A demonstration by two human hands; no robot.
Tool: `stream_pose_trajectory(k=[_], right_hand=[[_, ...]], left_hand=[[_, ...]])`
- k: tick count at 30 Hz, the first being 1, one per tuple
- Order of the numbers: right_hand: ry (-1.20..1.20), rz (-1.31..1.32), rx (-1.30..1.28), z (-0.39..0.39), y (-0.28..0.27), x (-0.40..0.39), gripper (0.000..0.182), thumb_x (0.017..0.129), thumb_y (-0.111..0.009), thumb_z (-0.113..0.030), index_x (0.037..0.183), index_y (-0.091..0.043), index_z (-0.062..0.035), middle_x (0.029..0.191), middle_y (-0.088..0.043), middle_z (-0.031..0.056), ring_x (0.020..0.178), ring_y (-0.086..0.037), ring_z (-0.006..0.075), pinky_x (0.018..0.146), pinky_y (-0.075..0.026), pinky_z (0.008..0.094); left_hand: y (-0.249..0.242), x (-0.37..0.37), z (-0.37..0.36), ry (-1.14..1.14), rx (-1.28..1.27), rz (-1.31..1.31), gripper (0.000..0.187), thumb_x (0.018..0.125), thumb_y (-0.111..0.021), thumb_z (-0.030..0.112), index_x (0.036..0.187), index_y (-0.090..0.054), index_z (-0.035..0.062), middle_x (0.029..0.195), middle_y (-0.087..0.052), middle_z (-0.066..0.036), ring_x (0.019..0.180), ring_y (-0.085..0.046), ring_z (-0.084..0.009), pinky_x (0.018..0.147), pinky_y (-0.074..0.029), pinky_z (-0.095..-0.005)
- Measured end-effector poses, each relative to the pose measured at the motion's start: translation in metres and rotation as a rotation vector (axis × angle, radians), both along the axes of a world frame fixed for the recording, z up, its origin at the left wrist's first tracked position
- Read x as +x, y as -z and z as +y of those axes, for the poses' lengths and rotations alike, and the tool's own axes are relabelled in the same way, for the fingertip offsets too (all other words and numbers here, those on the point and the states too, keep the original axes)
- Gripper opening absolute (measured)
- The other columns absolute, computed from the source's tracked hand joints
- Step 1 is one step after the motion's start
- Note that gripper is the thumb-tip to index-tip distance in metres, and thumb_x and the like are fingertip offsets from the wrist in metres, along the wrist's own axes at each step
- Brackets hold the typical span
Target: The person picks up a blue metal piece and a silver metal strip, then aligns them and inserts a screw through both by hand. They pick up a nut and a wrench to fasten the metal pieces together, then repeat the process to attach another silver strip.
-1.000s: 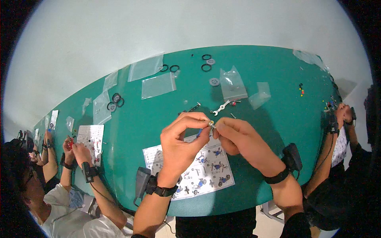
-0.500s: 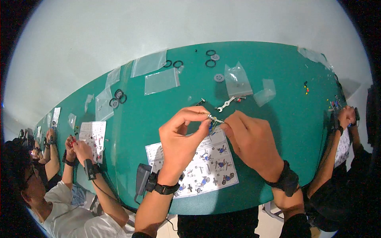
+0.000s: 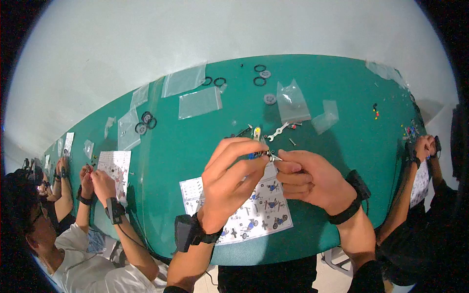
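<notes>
My left hand (image 3: 233,178) is closed round a small assembly (image 3: 257,133) with a yellow dot on its light upper end and blue and black bits lower down. My right hand (image 3: 315,181) pinches a small pale piece (image 3: 274,157) against that assembly; its exact shape is hard to make out. Both hands are above the printed instruction sheet (image 3: 273,205), which lies on the green table. Just beyond the fingers lie a light wrench-shaped part (image 3: 278,132), a loose screw (image 3: 292,142) and a dark thin part (image 3: 244,131).
Clear plastic bags (image 3: 293,102) lie across the green table (image 3: 195,141). Black rings (image 3: 259,81) and grey wheels (image 3: 269,99) are at the back. At left, a co-worker's hands (image 3: 102,184) hold a red part; another person's hands (image 3: 425,146) are at right.
The assembly has turned in my left hand, its yellow-dotted end now pointing up. My right hand has rotated and moved slightly down. The loose screw beyond my hands is now visible.
</notes>
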State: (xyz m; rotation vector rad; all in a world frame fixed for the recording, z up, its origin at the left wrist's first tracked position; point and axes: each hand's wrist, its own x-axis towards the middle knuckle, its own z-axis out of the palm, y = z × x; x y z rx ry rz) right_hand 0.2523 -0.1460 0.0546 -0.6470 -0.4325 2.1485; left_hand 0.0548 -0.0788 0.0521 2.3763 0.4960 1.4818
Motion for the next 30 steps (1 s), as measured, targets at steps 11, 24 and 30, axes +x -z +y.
stream_pose_trajectory(k=[11,24,30], right_hand=[[0.201,-0.991,0.718,-0.001,-0.004,-0.002,0.035,0.110,-0.049,-0.031,0.090,-0.054,-0.0025,0.067,-0.050,0.0032,0.060,-0.047,0.0142,0.056,-0.038,0.0321],[0.301,-1.342,0.967,-0.002,-0.013,-0.002,0.026,0.105,-0.056,-0.026,0.100,-0.059,-0.0015,0.080,-0.060,0.0207,0.072,-0.060,0.0407,0.063,-0.047,0.0414],[0.272,-1.262,0.905,-0.002,-0.011,0.001,0.030,0.106,-0.055,-0.028,0.096,-0.059,-0.0005,0.076,-0.056,0.0185,0.066,-0.057,0.0352,0.060,-0.044,0.0397]], left_hand=[[-0.005,0.001,-0.003,0.046,-0.241,-0.136,0.034,0.069,-0.080,-0.012,0.098,-0.070,0.0030,0.102,-0.074,-0.011,0.102,-0.069,-0.0305,0.089,-0.054,-0.0395],[-0.012,-0.007,0.007,0.112,-0.268,0.079,0.036,0.072,-0.081,-0.006,0.105,-0.069,0.0044,0.118,-0.071,-0.011,0.114,-0.065,-0.0338,0.098,-0.050,-0.0411],[0.004,-0.009,0.012,0.334,-0.489,0.048,0.031,0.083,-0.074,-0.005,0.111,-0.063,0.0037,0.124,-0.069,-0.013,0.129,-0.058,-0.0303,0.110,-0.044,-0.0418]])
